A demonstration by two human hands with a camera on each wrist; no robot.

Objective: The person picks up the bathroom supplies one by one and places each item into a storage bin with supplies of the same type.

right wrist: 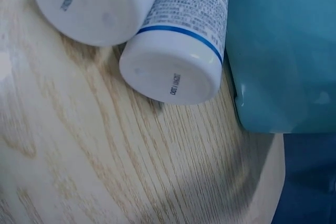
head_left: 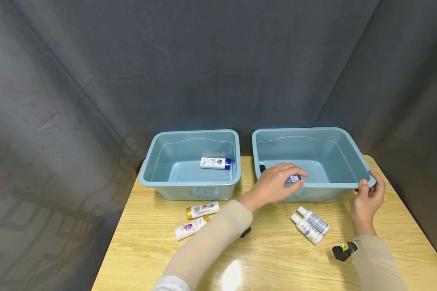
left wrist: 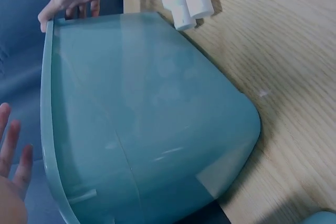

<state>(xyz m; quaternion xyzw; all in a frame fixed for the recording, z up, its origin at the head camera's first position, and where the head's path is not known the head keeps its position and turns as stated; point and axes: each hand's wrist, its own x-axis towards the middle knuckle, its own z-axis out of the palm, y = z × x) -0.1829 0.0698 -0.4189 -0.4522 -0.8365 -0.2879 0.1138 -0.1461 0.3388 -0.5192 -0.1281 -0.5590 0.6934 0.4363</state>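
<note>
My left hand reaches over the front wall of the right blue-green bin, its fingers relaxed and spread apart in the left wrist view. Inside that bin, a bottle with a blue-and-white label shows between thumb and fingers, partly hidden by the hand. A dark cap peeks out on the hand's other side. At the bin's front right corner, my right hand grips the rim, thumb on the near side. Two white bottles lie side by side on the table before this bin.
The left blue-green bin holds a white bottle with a blue cap. Before it on the wooden table lie two white tubes with gold caps, near my left forearm. A dark curtain hangs behind both bins.
</note>
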